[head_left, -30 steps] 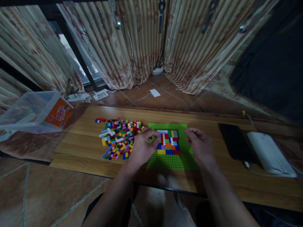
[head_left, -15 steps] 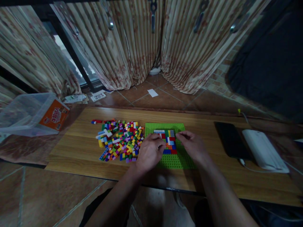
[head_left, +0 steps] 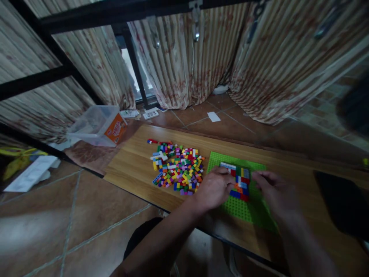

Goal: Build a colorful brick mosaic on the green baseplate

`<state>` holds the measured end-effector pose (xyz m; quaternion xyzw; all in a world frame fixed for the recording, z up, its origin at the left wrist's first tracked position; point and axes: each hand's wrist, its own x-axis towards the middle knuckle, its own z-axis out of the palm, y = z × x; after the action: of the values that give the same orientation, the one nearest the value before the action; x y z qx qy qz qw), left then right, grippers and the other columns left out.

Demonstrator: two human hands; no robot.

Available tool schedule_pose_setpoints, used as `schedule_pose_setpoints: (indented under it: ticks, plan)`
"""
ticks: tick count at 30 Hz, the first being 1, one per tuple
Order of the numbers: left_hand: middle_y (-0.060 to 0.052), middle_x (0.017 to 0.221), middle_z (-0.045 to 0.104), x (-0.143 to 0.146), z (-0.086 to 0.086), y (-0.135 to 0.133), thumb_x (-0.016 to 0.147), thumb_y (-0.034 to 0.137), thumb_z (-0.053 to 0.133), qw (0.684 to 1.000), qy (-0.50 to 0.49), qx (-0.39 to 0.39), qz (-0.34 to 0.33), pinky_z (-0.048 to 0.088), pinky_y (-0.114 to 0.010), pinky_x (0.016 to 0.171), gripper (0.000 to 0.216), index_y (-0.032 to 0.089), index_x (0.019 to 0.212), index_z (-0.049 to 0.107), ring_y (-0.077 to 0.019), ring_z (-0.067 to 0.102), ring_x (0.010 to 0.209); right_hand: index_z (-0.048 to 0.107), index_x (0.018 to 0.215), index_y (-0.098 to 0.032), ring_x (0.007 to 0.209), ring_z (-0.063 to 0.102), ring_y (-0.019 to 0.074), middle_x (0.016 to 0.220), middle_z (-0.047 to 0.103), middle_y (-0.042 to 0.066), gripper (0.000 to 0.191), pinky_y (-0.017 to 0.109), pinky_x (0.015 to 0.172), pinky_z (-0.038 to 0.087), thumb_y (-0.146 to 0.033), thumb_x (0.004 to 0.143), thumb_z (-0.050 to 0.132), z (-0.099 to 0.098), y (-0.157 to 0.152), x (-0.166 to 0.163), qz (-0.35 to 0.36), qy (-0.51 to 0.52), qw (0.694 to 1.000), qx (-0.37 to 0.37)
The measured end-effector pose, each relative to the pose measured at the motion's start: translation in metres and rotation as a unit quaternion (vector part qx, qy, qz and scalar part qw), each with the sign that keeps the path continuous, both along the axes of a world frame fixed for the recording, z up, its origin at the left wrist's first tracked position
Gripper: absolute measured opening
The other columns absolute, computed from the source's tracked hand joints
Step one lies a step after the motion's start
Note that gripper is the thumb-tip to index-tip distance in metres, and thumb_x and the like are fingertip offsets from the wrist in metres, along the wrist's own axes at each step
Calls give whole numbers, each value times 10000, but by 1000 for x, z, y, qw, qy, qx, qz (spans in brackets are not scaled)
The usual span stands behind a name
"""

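A green studded baseplate lies on the wooden table, with a patch of joined toy bricks in red, blue, white, grey and orange on it. My left hand is over the left side of the patch, its fingers bent together and covering some bricks. At the patch's right edge is my right hand, thumb and fingertips closed together and somewhat blurred. Whatever either hand may pinch is hidden or too small to make out. To the left of my left hand spreads a pile of loose toy bricks in many colours.
The wooden table runs left to right. A flat black device lies at its right. Beyond the left end stands a clear plastic bin with an orange label. Curtains hang behind, and a white paper is on the floor.
The view has swung left, so everything appears shifted to the right and more floor shows at left. Both hands stay at the brick patch, fingers still closed.
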<state>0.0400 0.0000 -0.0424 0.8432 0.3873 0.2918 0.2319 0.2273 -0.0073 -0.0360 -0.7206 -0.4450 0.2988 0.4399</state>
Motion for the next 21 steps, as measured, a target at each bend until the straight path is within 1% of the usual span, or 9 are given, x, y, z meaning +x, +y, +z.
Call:
schedule_pose_setpoints:
  ticks: [3,7,10,13,15,17,19,21]
  plan:
    - [-66,878,658,2,-1,0,894,161,545,1000,9,8,1,487,-316,884,163,172,871,706,-197,605,934,716,801,-196,604,565,184,647,644,10,318,342,613,426,-486,672,702,3,0,-4,-16,4,1000,14]
    - [-70,881,669,-3,6,-3,919,210,516,999,-23,10,29,499,-316,877,190,172,873,696,-198,619,933,696,771,-220,624,548,175,664,627,18,202,345,630,432,-408,703,724,9,-2,-16,-47,47,996,57]
    - [-62,882,677,-16,15,-2,921,212,510,995,-68,5,77,507,-302,846,191,180,877,693,-182,626,888,700,784,-217,643,572,190,677,638,26,200,346,632,448,-406,720,720,14,-5,-29,-37,38,996,68]
    - [-54,875,683,-35,24,4,911,209,530,980,-127,-3,151,507,-302,833,171,191,871,695,-178,627,875,702,810,-214,663,601,193,715,666,19,216,331,639,469,-419,745,689,15,-10,-44,-7,-1,998,58]
    - [-53,863,688,-48,29,9,899,202,550,963,-178,2,201,504,-305,831,154,188,848,695,-175,629,862,698,820,-218,675,609,186,743,679,16,224,318,647,476,-435,769,674,12,-14,-56,24,-15,997,70]
    - [-48,839,692,-62,33,14,878,190,577,939,-234,9,251,500,-303,822,130,183,817,692,-166,629,831,695,839,-224,693,615,181,781,690,18,230,310,659,480,-447,802,654,7,-18,-67,68,-22,992,101]
    - [-41,813,688,-77,37,19,859,199,602,906,-297,9,303,498,-288,780,111,177,795,690,-156,623,792,690,853,-231,708,620,178,807,693,18,213,307,667,482,-435,836,634,1,-23,-80,120,-42,982,137]
    - [-35,799,677,-95,42,22,842,226,622,864,-369,7,343,490,-266,730,102,166,795,691,-143,614,760,685,866,-240,723,627,177,817,690,16,168,303,674,487,-393,866,617,-2,-28,-95,189,-74,964,171]
